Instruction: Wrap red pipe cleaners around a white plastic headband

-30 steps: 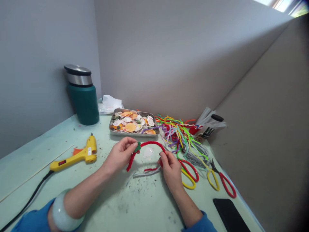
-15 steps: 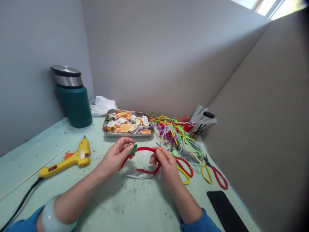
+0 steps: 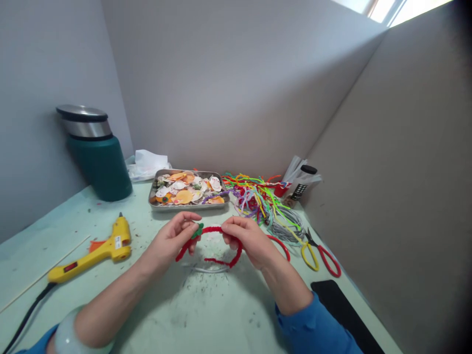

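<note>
Between my hands is a curved red pipe cleaner [image 3: 213, 229], bent into an open loop. My left hand [image 3: 180, 233] pinches it near a small green fuzzy piece [image 3: 198, 230] attached to the red. On the other side, my right hand [image 3: 249, 241] grips the red pipe cleaner between thumb and fingers; its free end curls back below the hand. A thin silver-grey strand [image 3: 210, 270] lies on the table under the loop. Red-handled scissors [image 3: 280, 247] lie partly hidden behind my right hand.
A yellow glue gun [image 3: 92, 253] with a cord and a thin stick [image 3: 46, 273] lie left. A teal bottle [image 3: 99, 167], a metal tray [image 3: 188, 208] of shells and piled colourful pipe cleaners [image 3: 263, 199] stand behind. Scissors [image 3: 329, 260] and a black phone-like slab [image 3: 342, 309] lie right.
My right hand has slid left along the red pipe cleaner, closer to my left hand, and covers more of the nearby scissors. The whole view has shifted slightly.
</note>
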Action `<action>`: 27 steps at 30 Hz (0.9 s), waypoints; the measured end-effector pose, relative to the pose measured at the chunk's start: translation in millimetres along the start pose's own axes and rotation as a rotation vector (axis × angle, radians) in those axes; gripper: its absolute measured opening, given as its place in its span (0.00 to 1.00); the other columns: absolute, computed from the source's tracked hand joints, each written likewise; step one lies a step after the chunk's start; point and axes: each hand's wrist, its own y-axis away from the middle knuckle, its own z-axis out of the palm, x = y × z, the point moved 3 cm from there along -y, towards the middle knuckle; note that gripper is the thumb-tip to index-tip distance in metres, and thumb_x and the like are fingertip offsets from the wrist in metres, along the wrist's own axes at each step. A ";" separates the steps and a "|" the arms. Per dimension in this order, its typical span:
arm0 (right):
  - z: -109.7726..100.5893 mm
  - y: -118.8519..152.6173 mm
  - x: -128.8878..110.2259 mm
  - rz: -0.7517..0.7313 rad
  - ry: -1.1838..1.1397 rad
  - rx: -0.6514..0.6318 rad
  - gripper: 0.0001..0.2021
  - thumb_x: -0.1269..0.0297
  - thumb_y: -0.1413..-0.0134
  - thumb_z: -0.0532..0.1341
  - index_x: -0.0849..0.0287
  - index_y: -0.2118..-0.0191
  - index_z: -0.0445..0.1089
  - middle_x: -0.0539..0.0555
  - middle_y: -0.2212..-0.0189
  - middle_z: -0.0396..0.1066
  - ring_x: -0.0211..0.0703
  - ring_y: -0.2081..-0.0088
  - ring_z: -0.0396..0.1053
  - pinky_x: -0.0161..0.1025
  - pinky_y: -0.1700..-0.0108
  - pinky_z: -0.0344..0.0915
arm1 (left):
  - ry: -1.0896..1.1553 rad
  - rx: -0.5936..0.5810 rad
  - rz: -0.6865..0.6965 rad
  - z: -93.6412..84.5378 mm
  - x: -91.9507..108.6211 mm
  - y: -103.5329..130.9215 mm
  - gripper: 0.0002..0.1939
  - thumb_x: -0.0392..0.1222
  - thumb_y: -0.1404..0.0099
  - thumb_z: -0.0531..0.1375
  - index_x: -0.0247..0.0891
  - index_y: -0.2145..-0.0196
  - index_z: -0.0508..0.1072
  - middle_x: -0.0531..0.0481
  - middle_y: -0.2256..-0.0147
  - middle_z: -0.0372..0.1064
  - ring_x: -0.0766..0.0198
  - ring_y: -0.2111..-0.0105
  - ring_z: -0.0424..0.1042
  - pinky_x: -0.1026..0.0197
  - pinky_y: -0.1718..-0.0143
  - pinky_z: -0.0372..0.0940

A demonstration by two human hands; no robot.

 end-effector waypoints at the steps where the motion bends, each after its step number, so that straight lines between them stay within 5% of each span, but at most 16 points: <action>1: 1.1 -1.1 -1.3 0.013 0.012 -0.006 0.08 0.64 0.56 0.60 0.61 0.79 0.65 0.47 0.83 0.63 0.29 0.83 0.54 0.31 0.79 0.48 | 0.008 0.001 -0.004 -0.1 -0.1 0.1 0.14 0.48 0.38 0.57 0.39 0.59 0.62 0.58 0.77 0.60 0.71 0.82 0.63 0.70 0.86 0.52; 27: 3.6 -10.7 5.5 0.098 -0.030 0.006 0.09 0.65 0.60 0.58 0.60 0.83 0.59 0.44 0.87 0.56 0.28 0.85 0.48 0.31 0.81 0.46 | 0.218 0.011 -0.107 2.8 -11.1 -1.5 0.15 0.46 0.41 0.60 0.39 0.60 0.62 0.57 0.79 0.62 0.72 0.82 0.60 0.71 0.84 0.51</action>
